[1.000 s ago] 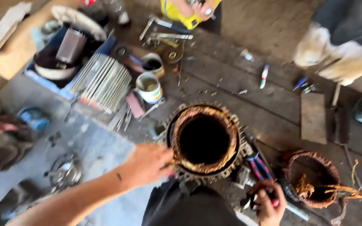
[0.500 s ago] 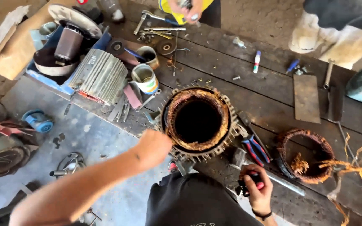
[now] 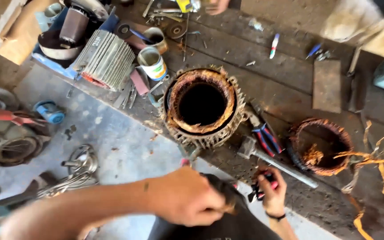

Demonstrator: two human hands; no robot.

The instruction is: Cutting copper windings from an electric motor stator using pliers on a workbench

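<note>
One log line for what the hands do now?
left hand: closed by dark cloth | right hand: holds red-handled tool | motor stator: untouched on bench

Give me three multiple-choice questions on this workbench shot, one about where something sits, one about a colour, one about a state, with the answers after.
1. Where does the hammer lie?
A. on the bench between the motor stator and the removed copper coil
B. on the concrete floor
C. inside the stator bore

2. What colour are the grips of the pliers beside the stator?
A. green and white
B. red and blue
C. all black

3. What is the state of the right hand?
A. open and flat on the bench
B. resting on the stator's rim
C. closed around a tool with red grips

Answers: 1 A, its head lies near the stator's base and its handle runs toward the coil. 2 B, both colours show on the handles. 3 C, its fingers wrap the red grips at the bench edge, while the left hand is closed lower in the frame.
</note>
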